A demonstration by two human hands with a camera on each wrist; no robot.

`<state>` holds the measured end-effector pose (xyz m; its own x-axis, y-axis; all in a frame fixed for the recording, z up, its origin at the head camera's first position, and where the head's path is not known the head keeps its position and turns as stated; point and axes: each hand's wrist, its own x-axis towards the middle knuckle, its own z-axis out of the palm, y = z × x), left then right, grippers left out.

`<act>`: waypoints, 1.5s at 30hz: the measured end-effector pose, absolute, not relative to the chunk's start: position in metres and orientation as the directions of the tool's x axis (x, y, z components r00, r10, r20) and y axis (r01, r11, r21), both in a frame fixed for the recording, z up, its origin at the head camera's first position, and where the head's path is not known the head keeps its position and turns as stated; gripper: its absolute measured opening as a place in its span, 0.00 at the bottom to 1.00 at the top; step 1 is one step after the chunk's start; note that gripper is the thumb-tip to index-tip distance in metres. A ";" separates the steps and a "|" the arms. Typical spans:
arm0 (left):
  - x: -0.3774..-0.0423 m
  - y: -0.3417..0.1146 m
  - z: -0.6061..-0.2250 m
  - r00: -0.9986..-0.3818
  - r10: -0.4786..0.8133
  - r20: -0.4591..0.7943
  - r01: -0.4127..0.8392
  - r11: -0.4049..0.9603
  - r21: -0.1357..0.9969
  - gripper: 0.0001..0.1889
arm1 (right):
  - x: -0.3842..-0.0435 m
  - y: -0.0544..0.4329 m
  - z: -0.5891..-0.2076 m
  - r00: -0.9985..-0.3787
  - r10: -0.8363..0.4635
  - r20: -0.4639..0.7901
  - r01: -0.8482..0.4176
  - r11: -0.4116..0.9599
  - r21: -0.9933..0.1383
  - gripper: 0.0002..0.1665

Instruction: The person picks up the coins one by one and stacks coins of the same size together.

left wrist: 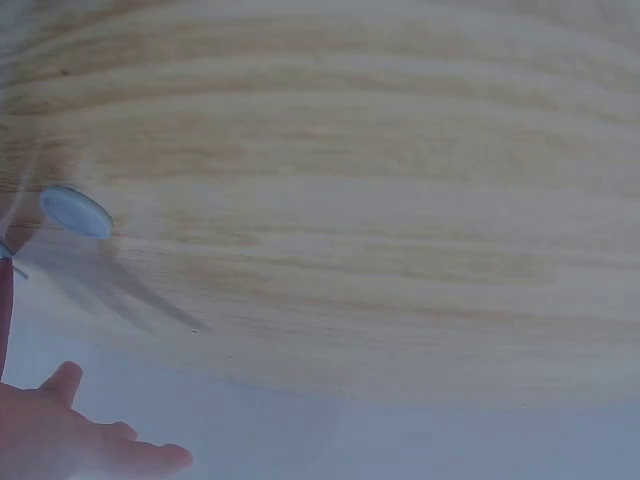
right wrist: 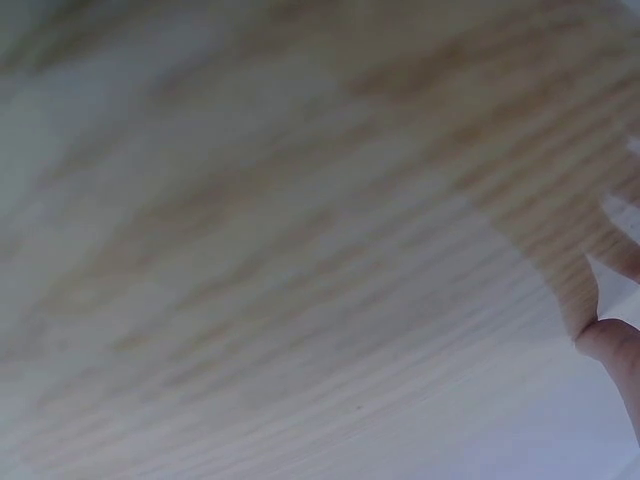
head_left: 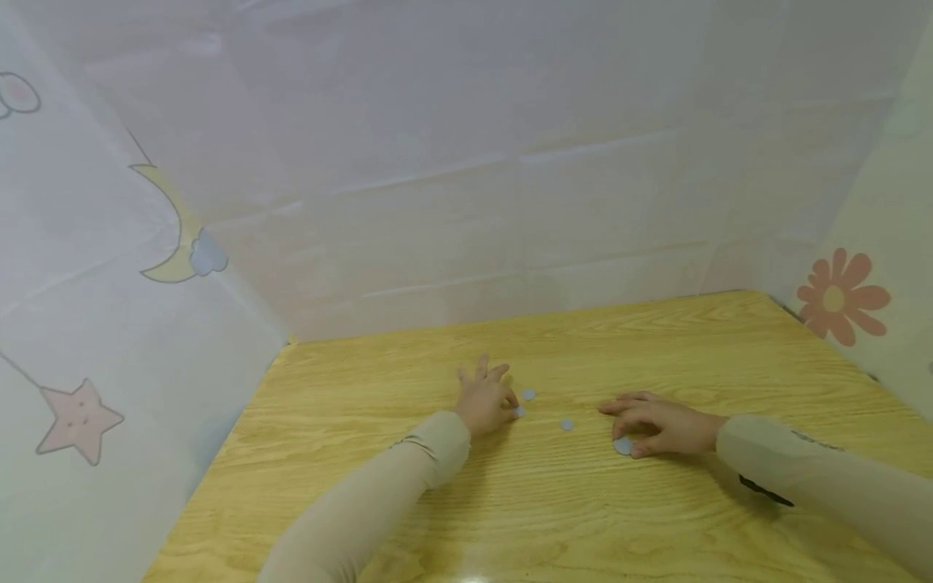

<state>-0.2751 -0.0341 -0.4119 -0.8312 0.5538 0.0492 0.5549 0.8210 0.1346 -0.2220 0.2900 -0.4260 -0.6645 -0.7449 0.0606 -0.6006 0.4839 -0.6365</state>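
Note:
My left hand [head_left: 487, 403] pinches a small pale round disc [head_left: 520, 412] between thumb and forefinger, its other fingers spread. A second disc [head_left: 528, 394] lies on the table just beyond it; the left wrist view shows that flat, coin-like disc [left wrist: 76, 212] beside the fingertips. To the right, my right hand [head_left: 666, 425] holds a larger-looking pale disc [head_left: 623, 445] between thumb and fingers, low over the table. Between the two hands lies another disc [head_left: 567, 424]. Only the thumb [right wrist: 612, 345] and parts of some fingers show in the right wrist view, with the held disc out of sight.
The wood-grain table [head_left: 350, 405] runs back to a pale hanging sheet [head_left: 452, 202]. Sheets printed with a moon [head_left: 168, 198], a star [head_left: 80, 421] and a flower [head_left: 841, 297] stand close along both sides.

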 end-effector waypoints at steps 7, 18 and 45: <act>-0.279 -0.035 -0.413 -0.810 0.586 0.029 0.583 0.798 0.152 0.11 | -0.222 0.291 -0.427 -0.662 -0.748 0.054 -0.597 0.482 -0.641 0.11; -0.279 -0.037 -0.414 -0.794 0.608 0.012 0.599 0.778 0.189 0.12 | -0.221 0.291 -0.424 -0.661 -0.748 0.058 -0.598 0.480 -0.642 0.12; -0.246 -0.030 -0.409 -0.730 0.683 0.034 0.672 0.707 0.218 0.11 | -0.220 0.292 -0.428 -0.643 -0.757 0.113 -0.647 0.458 -0.610 0.11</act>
<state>-0.2458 -0.0303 -0.4093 -0.7297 0.6829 0.0342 0.6722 0.7074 0.2183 -0.2199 0.2920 -0.4279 -0.6430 -0.7575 0.1128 -0.6468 0.4582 -0.6097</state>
